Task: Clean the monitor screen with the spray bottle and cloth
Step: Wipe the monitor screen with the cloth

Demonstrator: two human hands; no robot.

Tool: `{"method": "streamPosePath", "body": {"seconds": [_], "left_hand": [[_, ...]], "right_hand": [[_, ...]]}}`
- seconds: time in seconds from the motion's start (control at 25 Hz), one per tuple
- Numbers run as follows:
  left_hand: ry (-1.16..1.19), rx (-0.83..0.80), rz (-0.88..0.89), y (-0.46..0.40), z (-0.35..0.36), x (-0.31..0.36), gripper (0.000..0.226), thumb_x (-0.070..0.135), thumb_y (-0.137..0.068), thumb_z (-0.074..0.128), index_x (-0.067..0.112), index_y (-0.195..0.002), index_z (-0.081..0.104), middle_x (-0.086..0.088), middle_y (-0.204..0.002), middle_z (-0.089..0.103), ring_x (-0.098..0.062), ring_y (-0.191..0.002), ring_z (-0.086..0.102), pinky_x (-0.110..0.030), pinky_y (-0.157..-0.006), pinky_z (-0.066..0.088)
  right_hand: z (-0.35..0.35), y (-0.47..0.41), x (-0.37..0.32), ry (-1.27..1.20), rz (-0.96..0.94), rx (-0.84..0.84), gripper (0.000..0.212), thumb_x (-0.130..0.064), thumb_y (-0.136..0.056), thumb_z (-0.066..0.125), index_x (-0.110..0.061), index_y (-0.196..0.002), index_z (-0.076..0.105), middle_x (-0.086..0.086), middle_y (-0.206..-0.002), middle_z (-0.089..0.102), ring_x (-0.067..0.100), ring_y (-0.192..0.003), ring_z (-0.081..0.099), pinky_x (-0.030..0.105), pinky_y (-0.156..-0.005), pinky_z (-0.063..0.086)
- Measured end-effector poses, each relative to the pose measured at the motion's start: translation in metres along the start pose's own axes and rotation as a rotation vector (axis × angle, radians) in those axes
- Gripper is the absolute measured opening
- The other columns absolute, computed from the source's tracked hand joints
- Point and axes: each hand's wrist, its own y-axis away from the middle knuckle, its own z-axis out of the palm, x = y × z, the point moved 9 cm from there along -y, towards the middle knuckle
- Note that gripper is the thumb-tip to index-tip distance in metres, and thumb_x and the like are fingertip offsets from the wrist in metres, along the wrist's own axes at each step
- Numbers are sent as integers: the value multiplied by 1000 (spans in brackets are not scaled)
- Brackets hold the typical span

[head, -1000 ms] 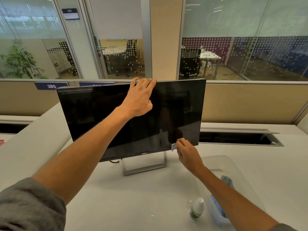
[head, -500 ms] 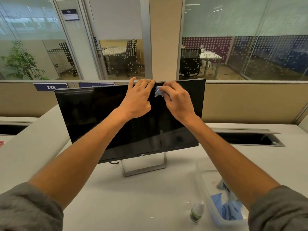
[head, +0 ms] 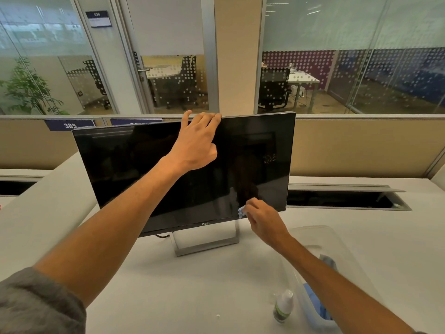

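Head view, right hand pressing cloth, seemingly bunched, low on monitor

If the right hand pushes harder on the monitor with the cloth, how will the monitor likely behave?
The monitor probably tips or rocks back easily: a wide panel on a thin open-frame stand. That may be why the left hand holds its top edge. The glossy screen likely lets the blue cloth in the right hand slide smoothly.
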Motion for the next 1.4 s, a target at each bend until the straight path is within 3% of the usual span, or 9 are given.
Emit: {"method": "streamPosePath", "body": {"seconds": [0.12, 0.24, 0.32, 0.44, 0.6, 0.96, 1.04, 1.2, 1.4], "left_hand": [[-43, -59, -14, -5, -1, 2, 65, 22, -84, 46, 13, -145, 27, -8, -148, 39, -26, -139, 32, -56, -117, 10], [-99, -114, 16, -14, 2, 11, 68, 25, -85, 45, 13, -147, 22, -9, -148, 37, -27, -139, 31, -58, -115, 11], [-105, -131, 47, -21, 7, 21, 70, 26, -83, 46, 14, -148, 20, -9, -149, 36, -27, -138, 32, -54, -114, 17], [-24, -102, 26, -29, 9, 29, 69, 25, -81, 47, 15, -146, 26, -8, -147, 39, -28, -133, 37, -49, -110, 22], [52, -60, 22, -27, 10, 27, 70, 20, -79, 51, 16, -145, 30, -6, -146, 41, -26, -132, 37, -47, -111, 16], [74, -65, 24, -26, 11, 25, 70, 18, -78, 51, 17, -145, 29, -5, -145, 40, -24, -134, 34, -48, -113, 12], [72, -63, 22, -25, 12, 26, 70, 18, -79, 51, 18, -145, 29, -5, -146, 39, -25, -135, 33, -49, -113, 11], [94, -50, 18, -26, 11, 26, 69, 18, -79, 51, 19, -145, 29, -4, -146, 39, -24, -136, 33, -49, -114, 10], [115, -19, 12, -25, 9, 24, 68, 17, -79, 51, 20, -144, 32, -3, -144, 42, -24, -134, 34, -47, -114, 9]], "right_hand": [[-52, -27, 3, -20, 24, 154, 9, -9, -84, 68, -10, -93, 68, 5, -99, 63, 17, -80, 62, 24, -70, 55], [-131, -66, 10, -23, 39, 429, 11, -7, -87, 64, -6, -98, 67, 9, -102, 61, 14, -85, 59, 20, -73, 51], [-159, -90, 15, -5, 41, 495, 15, -8, -88, 63, -6, -102, 67, 10, -104, 62, 15, -87, 59, 19, -73, 50], [-160, -105, 21, 36, 36, 476, 17, -9, -88, 64, -7, -104, 68, 10, -106, 63, 17, -89, 61, 17, -74, 49], [-128, -74, 26, 43, 30, 459, 13, -6, -87, 65, -5, -99, 68, 9, -103, 64, 17, -87, 60, 22, -73, 53], [-19, 23, 51, 46, 129, 49, 17, -4, -76, 76, -10, -91, 69, 7, -92, 65, 22, -76, 66, 18, -68, 48], [-47, 8, 42, 39, 87, 123, 11, -6, -81, 71, -9, -91, 68, 7, -93, 64, 19, -77, 64, 17, -70, 49], [-145, -52, 34, 6, 72, 492, 10, -4, -85, 65, -4, -95, 67, 11, -100, 63, 10, -84, 56, 16, -76, 48], [-157, -81, 45, -1, 92, 508, 15, -5, -87, 64, -6, -101, 67, 10, -103, 63, 13, -89, 60, 18, -78, 50]]}}
